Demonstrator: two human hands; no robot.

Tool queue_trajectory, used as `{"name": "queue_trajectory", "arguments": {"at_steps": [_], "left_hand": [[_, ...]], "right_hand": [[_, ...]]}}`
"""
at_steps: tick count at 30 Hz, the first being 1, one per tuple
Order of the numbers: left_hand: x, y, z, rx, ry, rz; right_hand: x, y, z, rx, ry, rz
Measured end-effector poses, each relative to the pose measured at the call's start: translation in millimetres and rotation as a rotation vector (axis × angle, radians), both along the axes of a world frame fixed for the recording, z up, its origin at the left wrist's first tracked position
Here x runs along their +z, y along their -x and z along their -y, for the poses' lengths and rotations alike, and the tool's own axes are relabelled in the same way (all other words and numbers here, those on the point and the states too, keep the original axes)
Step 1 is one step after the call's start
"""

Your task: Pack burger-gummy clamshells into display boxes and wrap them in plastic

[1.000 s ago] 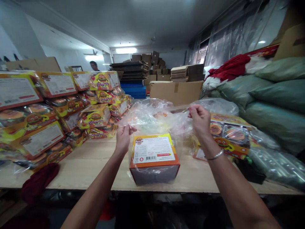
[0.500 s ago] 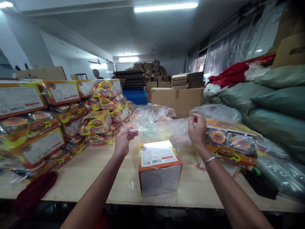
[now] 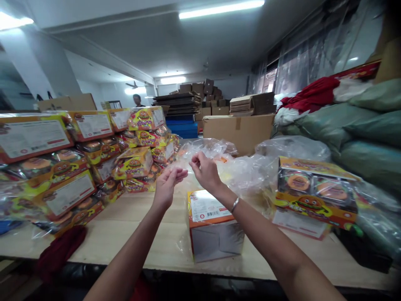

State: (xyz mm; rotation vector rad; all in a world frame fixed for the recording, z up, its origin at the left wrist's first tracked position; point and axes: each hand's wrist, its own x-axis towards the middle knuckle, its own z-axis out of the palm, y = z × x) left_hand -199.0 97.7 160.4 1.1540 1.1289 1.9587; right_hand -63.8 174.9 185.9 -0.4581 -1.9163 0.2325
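Note:
My left hand (image 3: 168, 186) is raised above the table, thumb pressed against the fingers in a pinch. Close by on its right, my right hand (image 3: 206, 170) is closed too, fingertips drawn together. Whatever either hand holds is too thin or too clear to make out. Below them stands an orange and yellow printed box (image 3: 216, 238) in clear wrap, its white label facing up and a white side toward me. Crumpled clear plastic bags (image 3: 250, 169) lie behind the hands.
Wrapped burger-print boxes (image 3: 70, 167) are stacked at the left. Another burger box (image 3: 315, 192) rests on a labelled one at the right. A dark red cloth (image 3: 64, 251) lies at the table's front left. Behind are a large carton (image 3: 236, 131) and green sacks (image 3: 369, 167).
My right hand has swung left from beside the right-hand burger box and is now close to my left hand, above the middle box. The view has shifted slightly left.

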Motion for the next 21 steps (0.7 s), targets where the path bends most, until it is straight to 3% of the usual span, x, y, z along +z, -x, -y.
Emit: {"name": "queue_trajectory", "arguments": {"at_steps": [4, 8, 12, 15, 21], "left_hand": [[-2.3, 2.2, 0.4, 0.003, -0.022, -0.028], [-1.8, 1.2, 6.0, -0.027, -0.036, -0.193], [2.0, -2.2, 13.1, 0.089, -0.071, -0.446], [4.4, -4.2, 12.9, 0.081, -0.090, -0.456], [5.4, -13.9, 4.3, 0.014, -0.013, -0.280]], "right_hand": [[1.6, 0.5, 8.6, -0.009, -0.366, 0.125], [-2.2, 3.3, 12.8, -0.049, -0.422, 0.238], [-6.4, 4.8, 14.9, -0.080, -0.438, 0.283], [-3.7, 1.8, 12.6, -0.066, -0.282, 0.187], [9.2, -15.0, -13.5, 0.109, 0.268, -0.316]]}}
